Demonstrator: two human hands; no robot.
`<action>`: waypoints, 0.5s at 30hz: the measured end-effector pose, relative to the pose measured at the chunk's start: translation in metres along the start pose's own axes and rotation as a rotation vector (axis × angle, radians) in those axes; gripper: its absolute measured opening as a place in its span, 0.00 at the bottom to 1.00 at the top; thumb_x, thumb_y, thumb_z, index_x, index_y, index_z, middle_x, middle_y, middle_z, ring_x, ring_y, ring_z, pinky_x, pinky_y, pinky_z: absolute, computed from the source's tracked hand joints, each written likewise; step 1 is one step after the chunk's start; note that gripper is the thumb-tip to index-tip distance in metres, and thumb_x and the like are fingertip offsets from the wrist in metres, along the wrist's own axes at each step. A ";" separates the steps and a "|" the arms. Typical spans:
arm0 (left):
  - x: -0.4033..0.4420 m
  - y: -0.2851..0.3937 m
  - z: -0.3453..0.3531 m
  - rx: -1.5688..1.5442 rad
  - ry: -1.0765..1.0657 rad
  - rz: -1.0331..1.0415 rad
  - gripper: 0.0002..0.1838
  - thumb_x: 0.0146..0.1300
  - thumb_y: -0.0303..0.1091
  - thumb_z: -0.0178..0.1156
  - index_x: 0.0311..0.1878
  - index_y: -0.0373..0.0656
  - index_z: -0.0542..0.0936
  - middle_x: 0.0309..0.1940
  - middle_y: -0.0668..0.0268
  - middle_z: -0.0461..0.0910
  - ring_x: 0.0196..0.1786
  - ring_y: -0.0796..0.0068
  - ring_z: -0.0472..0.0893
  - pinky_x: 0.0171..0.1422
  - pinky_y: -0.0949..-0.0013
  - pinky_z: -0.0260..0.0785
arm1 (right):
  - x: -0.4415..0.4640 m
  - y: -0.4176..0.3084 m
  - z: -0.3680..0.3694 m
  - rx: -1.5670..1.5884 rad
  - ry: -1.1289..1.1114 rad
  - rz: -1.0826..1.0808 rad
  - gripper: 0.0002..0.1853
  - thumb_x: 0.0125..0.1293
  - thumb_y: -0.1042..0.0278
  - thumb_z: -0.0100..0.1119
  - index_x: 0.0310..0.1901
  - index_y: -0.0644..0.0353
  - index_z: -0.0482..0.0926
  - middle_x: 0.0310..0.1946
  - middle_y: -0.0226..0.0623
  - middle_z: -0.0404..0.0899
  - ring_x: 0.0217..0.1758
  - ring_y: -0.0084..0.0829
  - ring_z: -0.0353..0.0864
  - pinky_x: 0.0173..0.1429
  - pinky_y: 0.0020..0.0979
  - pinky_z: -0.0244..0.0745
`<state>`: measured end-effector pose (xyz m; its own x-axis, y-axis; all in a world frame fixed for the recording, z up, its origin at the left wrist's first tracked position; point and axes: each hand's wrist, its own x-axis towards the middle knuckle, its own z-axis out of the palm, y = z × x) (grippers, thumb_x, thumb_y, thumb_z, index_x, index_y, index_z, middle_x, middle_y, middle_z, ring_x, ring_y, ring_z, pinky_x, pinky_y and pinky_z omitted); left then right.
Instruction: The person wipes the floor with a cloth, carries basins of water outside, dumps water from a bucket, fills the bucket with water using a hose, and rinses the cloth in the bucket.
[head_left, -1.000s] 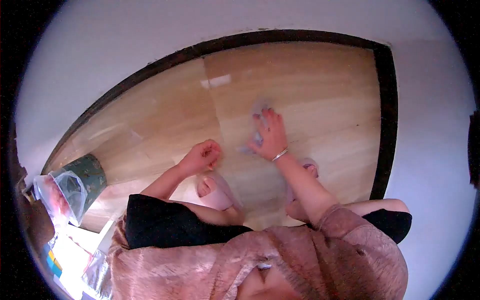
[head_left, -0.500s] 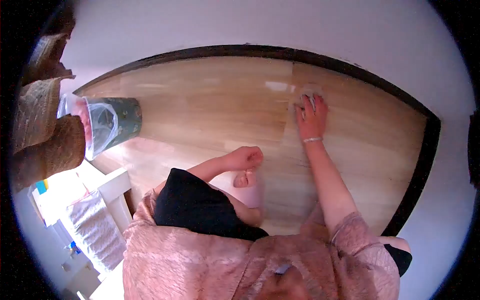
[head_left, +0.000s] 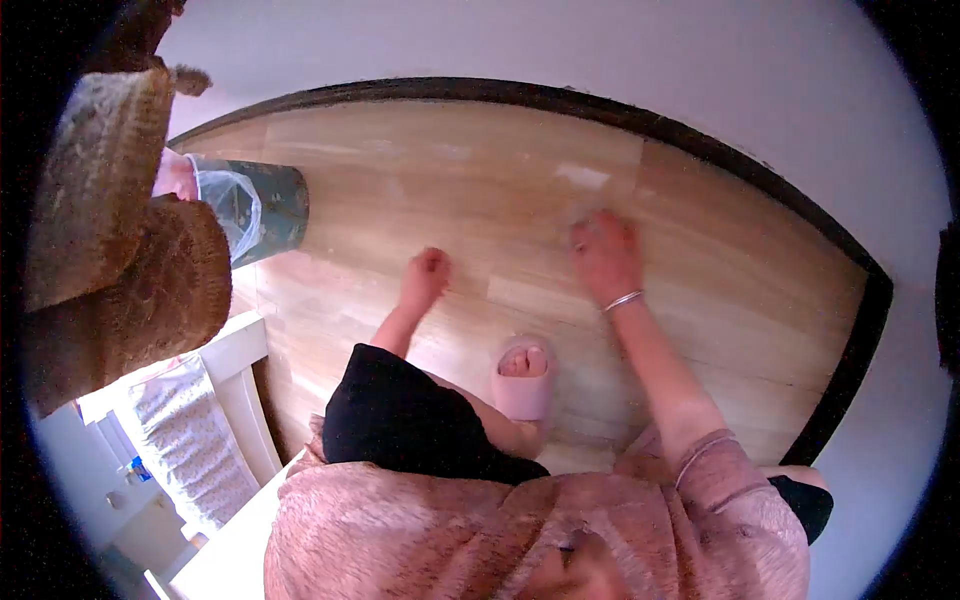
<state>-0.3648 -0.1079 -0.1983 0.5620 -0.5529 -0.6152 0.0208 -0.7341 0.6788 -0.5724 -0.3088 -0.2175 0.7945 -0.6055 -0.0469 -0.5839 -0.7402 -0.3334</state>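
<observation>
My right hand [head_left: 606, 252], with a thin bracelet at the wrist, reaches down to the wood-look floor [head_left: 400, 190]. Its fingers are blurred and press on a pale, thin cloth [head_left: 585, 213], which is mostly hidden under them; whether it is fabric or tissue is unclear. Lower and to the left, my left hand [head_left: 428, 277] hangs over the floor past my knee. Its fingers are curled in, and nothing shows in them. A foot in a pink slipper [head_left: 522, 385] stands between my two arms.
At the left stands a green bin [head_left: 283, 205] with a clear liner. Brown hanging fabric [head_left: 150, 270] covers the near left. A dark baseboard [head_left: 480, 90] edges the floor below the wall. White furniture with a patterned cloth [head_left: 190, 430] is at lower left.
My right hand has slid left and back towards me along the floor with the pale cloth. My left hand has moved left and away from me. The view has shifted slightly.
</observation>
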 end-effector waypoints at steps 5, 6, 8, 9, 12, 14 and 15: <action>-0.014 -0.009 -0.038 -0.247 0.222 -0.153 0.08 0.56 0.33 0.49 0.32 0.37 0.70 0.20 0.67 0.71 0.18 0.79 0.72 0.18 0.78 0.64 | 0.040 0.043 -0.007 0.036 0.478 0.121 0.18 0.49 0.58 0.54 0.44 0.51 0.71 0.49 0.39 0.64 0.53 0.41 0.61 0.56 0.41 0.55; -0.020 -0.012 -0.041 -0.265 0.185 -0.167 0.08 0.56 0.33 0.49 0.32 0.37 0.70 0.21 0.67 0.71 0.19 0.79 0.72 0.19 0.78 0.64 | 0.052 0.040 -0.002 0.033 0.475 0.123 0.18 0.49 0.58 0.54 0.44 0.51 0.71 0.49 0.39 0.64 0.53 0.41 0.61 0.56 0.41 0.55; -0.035 -0.016 -0.045 -0.288 0.149 -0.183 0.08 0.56 0.33 0.49 0.33 0.38 0.70 0.22 0.67 0.71 0.20 0.79 0.73 0.19 0.78 0.64 | 0.079 0.018 0.015 0.001 0.446 0.001 0.19 0.48 0.60 0.56 0.43 0.52 0.70 0.50 0.39 0.63 0.54 0.42 0.60 0.57 0.40 0.55; -0.053 -0.011 -0.034 -0.321 0.154 -0.199 0.09 0.56 0.34 0.49 0.33 0.38 0.70 0.23 0.66 0.71 0.21 0.79 0.73 0.20 0.78 0.64 | 0.081 0.019 0.020 0.065 0.394 -0.054 0.20 0.49 0.59 0.55 0.45 0.50 0.70 0.51 0.39 0.62 0.55 0.43 0.59 0.58 0.41 0.54; -0.082 -0.015 -0.036 -0.380 0.167 -0.235 0.09 0.56 0.34 0.49 0.34 0.37 0.70 0.25 0.65 0.72 0.23 0.78 0.73 0.23 0.78 0.65 | 0.096 -0.034 0.032 0.197 0.291 -0.277 0.18 0.48 0.60 0.53 0.44 0.50 0.71 0.50 0.38 0.63 0.55 0.42 0.59 0.58 0.41 0.55; -0.095 -0.016 -0.036 -0.394 0.203 -0.236 0.09 0.56 0.34 0.50 0.34 0.37 0.70 0.25 0.66 0.72 0.24 0.79 0.73 0.23 0.78 0.65 | 0.103 -0.072 0.045 0.290 0.273 -0.529 0.15 0.47 0.62 0.56 0.39 0.53 0.73 0.49 0.39 0.64 0.54 0.40 0.61 0.57 0.37 0.57; -0.101 -0.014 -0.034 -0.404 0.213 -0.245 0.09 0.56 0.34 0.50 0.34 0.37 0.70 0.25 0.66 0.72 0.24 0.79 0.73 0.23 0.78 0.65 | 0.104 -0.089 0.062 0.384 0.013 -0.608 0.14 0.47 0.62 0.56 0.38 0.52 0.74 0.49 0.39 0.64 0.53 0.40 0.61 0.57 0.37 0.57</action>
<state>-0.3935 -0.0283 -0.1322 0.6556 -0.2607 -0.7087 0.4667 -0.5979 0.6517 -0.4276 -0.2872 -0.2514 0.9568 -0.1238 0.2630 0.0635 -0.7939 -0.6047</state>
